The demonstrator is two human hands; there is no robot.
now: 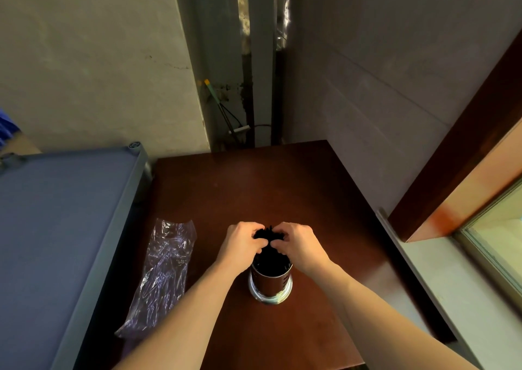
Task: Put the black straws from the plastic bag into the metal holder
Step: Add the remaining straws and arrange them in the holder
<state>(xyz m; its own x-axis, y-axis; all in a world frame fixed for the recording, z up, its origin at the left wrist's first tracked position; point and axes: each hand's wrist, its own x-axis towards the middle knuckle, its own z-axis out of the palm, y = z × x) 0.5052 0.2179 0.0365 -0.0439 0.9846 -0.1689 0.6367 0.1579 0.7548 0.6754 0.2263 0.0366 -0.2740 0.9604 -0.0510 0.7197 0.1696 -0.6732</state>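
Observation:
A shiny metal holder (270,287) stands upright on the dark brown table (282,189). A bundle of black straws (269,258) stands inside it, their tops sticking out above the rim. My left hand (240,242) and my right hand (300,245) are both closed around the upper ends of the straws from either side, fingers meeting over the bundle. The clear plastic bag (162,273) lies flat and crumpled on the table to the left of the holder; it looks empty.
A blue-grey shelf top (62,234) borders the table on the left. A wall stands behind, and a wooden window frame (457,200) with a pale sill runs along the right side.

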